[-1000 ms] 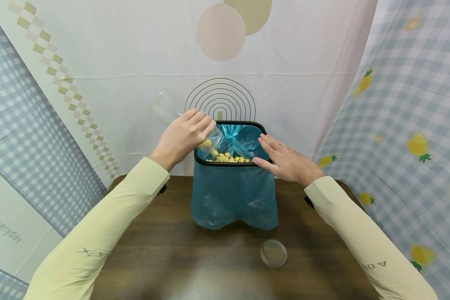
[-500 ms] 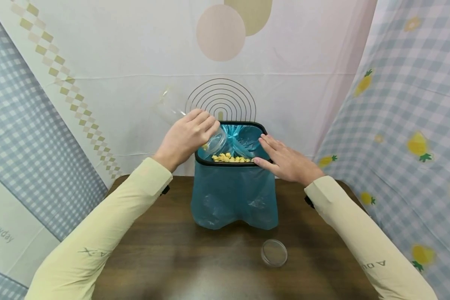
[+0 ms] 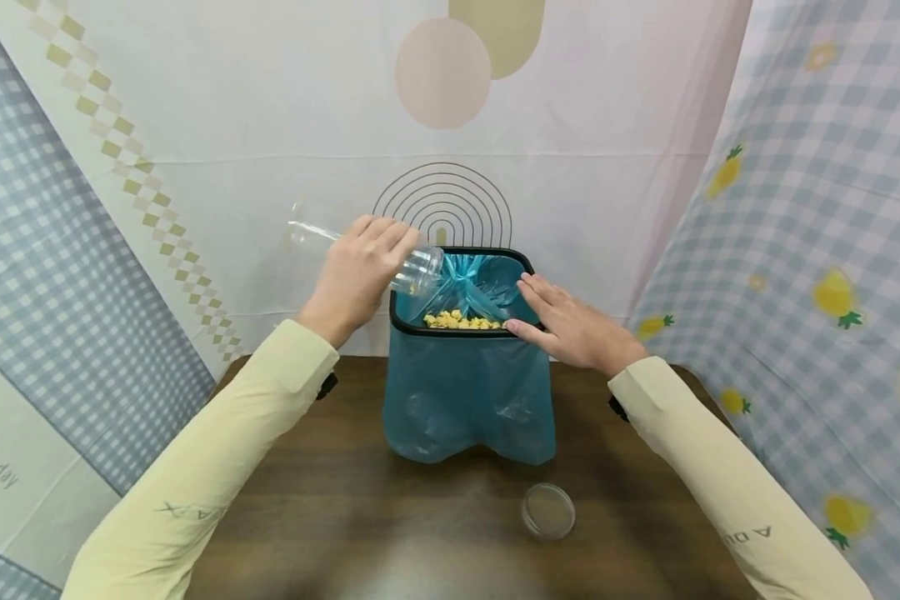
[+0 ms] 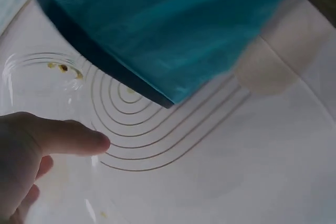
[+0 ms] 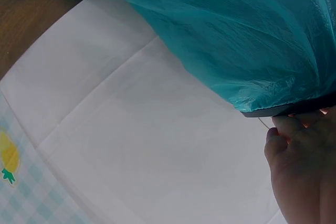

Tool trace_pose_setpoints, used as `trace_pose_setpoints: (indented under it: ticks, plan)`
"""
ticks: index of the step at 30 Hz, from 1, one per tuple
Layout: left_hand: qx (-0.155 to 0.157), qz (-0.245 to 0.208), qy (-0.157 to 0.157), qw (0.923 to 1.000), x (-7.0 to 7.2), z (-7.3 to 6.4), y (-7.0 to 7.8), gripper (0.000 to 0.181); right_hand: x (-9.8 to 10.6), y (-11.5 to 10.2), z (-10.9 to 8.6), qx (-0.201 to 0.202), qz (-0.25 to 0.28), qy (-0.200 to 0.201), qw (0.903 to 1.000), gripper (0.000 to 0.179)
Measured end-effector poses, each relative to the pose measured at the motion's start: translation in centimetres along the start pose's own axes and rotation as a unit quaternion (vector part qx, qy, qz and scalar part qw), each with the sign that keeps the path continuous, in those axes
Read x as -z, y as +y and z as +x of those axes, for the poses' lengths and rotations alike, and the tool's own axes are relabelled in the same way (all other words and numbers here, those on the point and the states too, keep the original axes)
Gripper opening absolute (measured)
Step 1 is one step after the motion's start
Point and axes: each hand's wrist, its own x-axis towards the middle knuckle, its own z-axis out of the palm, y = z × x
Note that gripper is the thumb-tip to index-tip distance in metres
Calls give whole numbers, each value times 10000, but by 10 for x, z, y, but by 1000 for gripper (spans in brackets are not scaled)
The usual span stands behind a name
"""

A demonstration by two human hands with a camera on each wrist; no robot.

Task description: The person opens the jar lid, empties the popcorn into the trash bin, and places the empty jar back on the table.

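Note:
In my left hand (image 3: 358,271) I grip a clear plastic jar (image 3: 422,268). It lies tilted, its mouth over the left side of a bin (image 3: 468,383) lined with a blue bag. A few yellow bits cling inside the jar (image 4: 39,85), seen in the left wrist view. Yellow popcorn (image 3: 461,320) lies inside the bin, partly hidden by the black rim (image 3: 450,332). My right hand (image 3: 576,325) rests with straight fingers on the rim's right side; in the right wrist view the fingertips of this hand (image 5: 307,166) are partly out of sight.
A round clear lid (image 3: 548,511) lies on the brown wooden table (image 3: 420,533), in front of the bin and to the right. A white patterned cloth (image 3: 270,100) hangs behind, and checked cloths (image 3: 780,250) hang at both sides.
Popcorn visible in the jar's mouth has dropped out, leaving small bits. My left hand moved slightly right, then back left, and the jar now lies nearer level. My right hand stayed on the rim.

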Motion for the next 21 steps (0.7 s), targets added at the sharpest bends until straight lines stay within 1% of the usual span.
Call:
trace_pose_setpoints:
  ticks: [2, 3, 5, 7, 9, 11, 14, 16, 18, 19, 21]
  plan:
    - [414, -589, -60, 9974, 2, -3, -2, 54, -1, 0, 0, 9, 13, 6, 10000, 90]
    - [620, -823, -145, 9946, 3, -4, -4, 58, -1, 0, 0, 17, 20, 8, 10000, 90]
    - [1041, -1251, -341, 9861, 4, -8, -8, 66, -2, 0, 0, 31, 31, 8, 10000, 90]
    - [1461, -1655, -489, 9741, 5, -13, -11, 74, -2, 0, 0, 33, 46, -10, 10000, 90]
    - [1827, -2017, -555, 9607, 5, -19, -15, 80, -2, 0, 1, 27, 69, -34, 10000, 90]
    - [2128, -2364, -544, 9465, 3, -27, -17, 82, -1, 0, 1, 12, 110, -32, 9999, 90]
    - [2493, -2792, -435, 9263, -1, -43, -18, 82, -1, 1, 0, -3, 128, -12, 9999, 89]
    - [2739, -3042, -336, 9118, -5, -56, -17, 80, 0, 1, 0, -6, 111, 0, 9999, 89]
    - [3015, -3317, -201, 8937, -11, -69, -15, 77, -1, 2, 0, -2, 80, -13, 10000, 90]
    - [3167, -3471, -131, 8826, -13, -75, -14, 75, -1, 2, 0, -2, 75, -23, 10000, 90]
    - [3465, -3853, -1, 8553, -19, -88, -12, 73, -1, 2, 0, -7, 74, -27, 10000, 90]
